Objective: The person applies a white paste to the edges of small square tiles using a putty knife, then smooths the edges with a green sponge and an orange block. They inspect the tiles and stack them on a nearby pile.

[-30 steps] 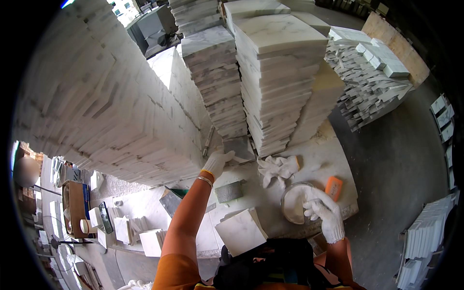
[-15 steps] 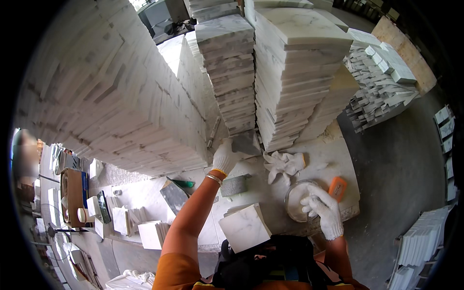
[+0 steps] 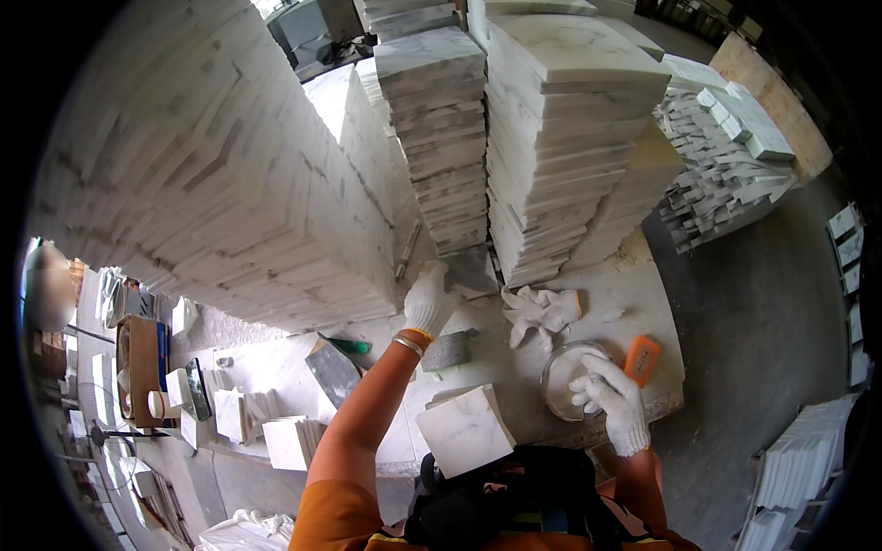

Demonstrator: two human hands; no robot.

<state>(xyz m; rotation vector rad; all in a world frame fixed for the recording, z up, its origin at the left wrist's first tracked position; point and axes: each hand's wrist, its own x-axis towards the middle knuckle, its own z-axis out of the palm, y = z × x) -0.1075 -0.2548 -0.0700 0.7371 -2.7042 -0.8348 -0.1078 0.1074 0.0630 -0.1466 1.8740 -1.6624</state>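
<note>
My left hand (image 3: pixel 428 299), in a white knit glove, reaches out to the foot of the marble stacks. Its curled fingers are closed at the left edge of a flat grey stone piece (image 3: pixel 474 274); the fingertips are partly hidden. Above a round, clear-rimmed dish (image 3: pixel 551 397) is my gloved right hand (image 3: pixel 617 404), its fingers stretched out and nothing visible in them. An orange block-shaped tool (image 3: pixel 641 359) lies just beyond that hand. Between the hands are a pair of white gloves (image 3: pixel 540 314) and a grey rectangular block (image 3: pixel 446 352).
Tall marble tile stacks (image 3: pixel 432 138) rise behind the bench, with a larger one (image 3: pixel 220 174) at left. Close to me lie white tiles (image 3: pixel 466 432). A dark slab (image 3: pixel 333 372) and a green object (image 3: pixel 347 346) lie left of my forearm. A cardboard box (image 3: pixel 138 372) stands farther left.
My left hand has shifted very slightly at the grey stone piece, and more of the piece's left side shows. The right hand stays over the dish, almost unmoved.
</note>
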